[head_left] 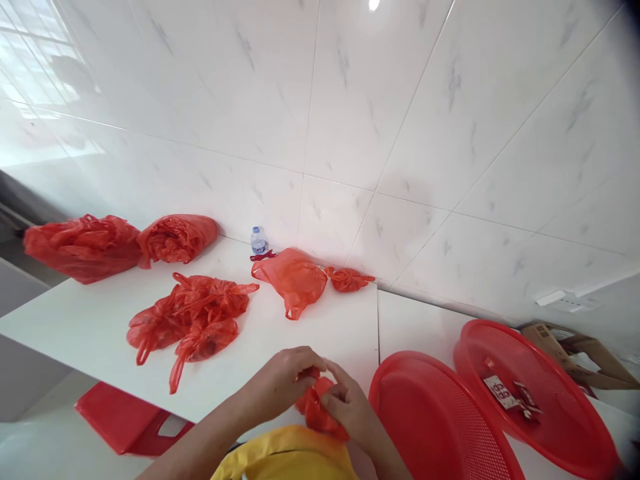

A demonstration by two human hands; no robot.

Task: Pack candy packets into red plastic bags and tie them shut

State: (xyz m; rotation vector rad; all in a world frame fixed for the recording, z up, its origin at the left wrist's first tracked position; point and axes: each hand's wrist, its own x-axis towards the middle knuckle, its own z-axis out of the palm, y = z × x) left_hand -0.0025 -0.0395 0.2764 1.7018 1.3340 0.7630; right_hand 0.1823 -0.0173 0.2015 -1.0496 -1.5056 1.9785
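Close to my body, at the table's front edge, a small red plastic bag (321, 412) is held between both hands. My left hand (287, 380) has its fingers curled on the bag's upper left part. From the right, my right hand (347, 403) pinches the same bag with thumb and fingers. What the bag contains, if anything, cannot be made out. On the white table (270, 347) to the left lies a cluster of knotted red bags (200, 313). Beyond my hands are a loose, flattened red bag (295, 277) and a small tied red bag (349, 280).
Two large red bundles (177, 237) rest at the back left. A water bottle (258, 241) stands by the tiled wall. To the right are a red basket (425, 413) and another red basket (565, 413) with small packets. Behind it sits a cardboard box (590, 363); a red stool (120, 417) is below left.
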